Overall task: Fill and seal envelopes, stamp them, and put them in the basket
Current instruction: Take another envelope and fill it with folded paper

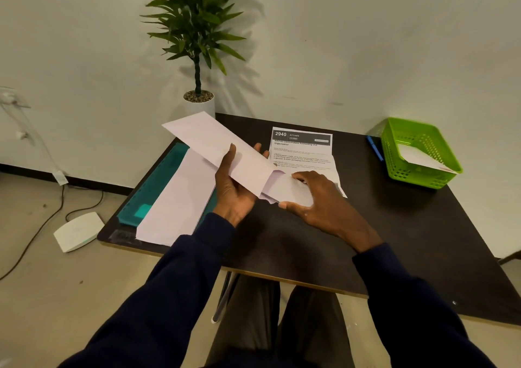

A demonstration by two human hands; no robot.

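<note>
your left hand (pixel 234 187) is gripping the long white paper envelope (pixel 220 147) above the dark desk (pixel 310 240), its long axis running up-left with the open end facing your right hand (pixel 315 198), whose fingers (pixel 300 175) are pinching the folded white sheet (pixel 284 190) at that mouth.

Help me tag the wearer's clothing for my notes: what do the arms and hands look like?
Both arms are covered by long, dark navy sleeves, the left sleeve and the right sleeve, plain with no markings, ending at the wrists. The left hand and the right hand are bare: no gloves, rings or watch show.
</note>
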